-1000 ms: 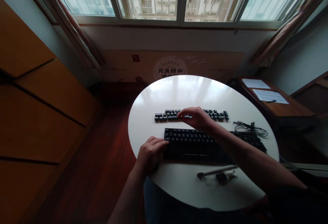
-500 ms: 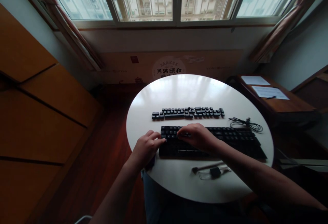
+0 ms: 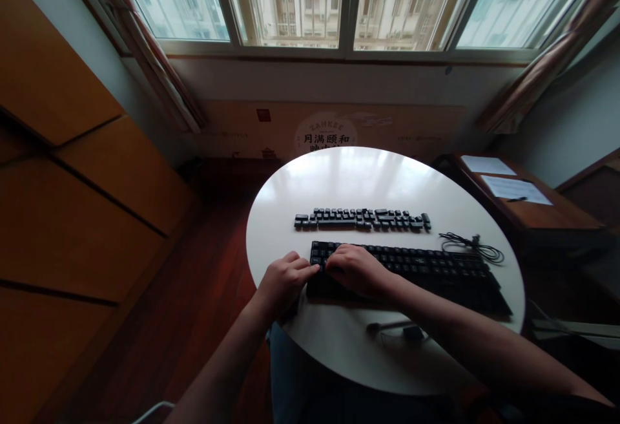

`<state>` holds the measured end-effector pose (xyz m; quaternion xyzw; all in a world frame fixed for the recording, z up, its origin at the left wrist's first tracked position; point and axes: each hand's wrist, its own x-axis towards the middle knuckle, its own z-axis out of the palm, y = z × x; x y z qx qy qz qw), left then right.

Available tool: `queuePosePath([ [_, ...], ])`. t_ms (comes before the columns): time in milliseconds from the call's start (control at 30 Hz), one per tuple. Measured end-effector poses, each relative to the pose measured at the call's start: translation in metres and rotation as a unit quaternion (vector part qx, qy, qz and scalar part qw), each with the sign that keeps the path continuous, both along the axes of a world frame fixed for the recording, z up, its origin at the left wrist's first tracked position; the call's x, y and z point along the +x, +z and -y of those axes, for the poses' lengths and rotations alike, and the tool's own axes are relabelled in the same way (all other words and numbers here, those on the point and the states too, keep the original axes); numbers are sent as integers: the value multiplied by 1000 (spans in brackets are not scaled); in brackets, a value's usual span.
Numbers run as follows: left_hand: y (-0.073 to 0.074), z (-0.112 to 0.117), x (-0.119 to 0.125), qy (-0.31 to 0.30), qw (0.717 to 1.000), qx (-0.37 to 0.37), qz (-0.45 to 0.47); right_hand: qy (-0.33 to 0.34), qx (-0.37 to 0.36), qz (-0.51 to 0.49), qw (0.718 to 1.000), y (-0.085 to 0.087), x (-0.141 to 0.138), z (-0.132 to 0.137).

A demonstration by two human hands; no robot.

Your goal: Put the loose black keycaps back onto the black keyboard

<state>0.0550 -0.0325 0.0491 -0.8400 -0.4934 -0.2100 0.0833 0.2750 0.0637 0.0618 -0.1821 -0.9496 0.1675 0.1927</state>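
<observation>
Head view. Round white table (image 3: pixel 349 181). Keyboard (image 3: pixel 436 269) lies across the table's nearer half, left end close to the left edge, right end close to the right edge. Far rows show keys; the nearer strip is dark, no distinct keys made out.

Left hand (image 3: pixel 285 278) at the keyboard's left end, fingers bent, tips touching it; cannot tell whether it grips or only rests. Right hand (image 3: pixel 356 269) over the left part of the keyboard, fingers curled downward, tips hidden; cannot tell whether anything is held.

Loose caps (image 3: pixel 336 223) in rows just beyond the keyboard, on the side of the table's far edge. Cable (image 3: pixel 477 247) coiled near the right edge, just beyond the keyboard's far side. Brush (image 3: pixel 372 328) and a small black tool (image 3: pixel 413 333) lie toward the near edge, partly blurred.

Past the table's right edge: desk (image 3: pixel 562 211), two papers (image 3: pixel 518 185), pen (image 3: pixel 517 200) on the nearer sheet.
</observation>
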Motion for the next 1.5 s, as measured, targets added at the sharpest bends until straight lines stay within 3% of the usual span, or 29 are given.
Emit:
queuePosePath([
  [200,4,-1,1,-5,1000,-8,11,16,47,6,999,-2,1,6],
  [467,5,0,1,-7,1000,-11,19,-29,72,-19,997,-11,2,9],
  [600,2,0,0,-7,1000,-13,27,-20,56,-38,998,-15,4,7],
  [800,-7,0,-3,-6,998,-15,64,-60,-43,-107,992,-19,7,3],
  [900,-10,-1,-5,-3,994,-21,103,-59,-38,-87,994,-19,6,4],
  [1100,-13,5,-9,60,974,-11,220,-64,10,-60,996,-21,3,8],
  [1367,-14,5,-12,108,952,-6,287,-43,42,-10,998,-14,0,16],
  [1500,-12,4,-13,131,937,3,324,-81,83,20,993,-6,-1,20],
])
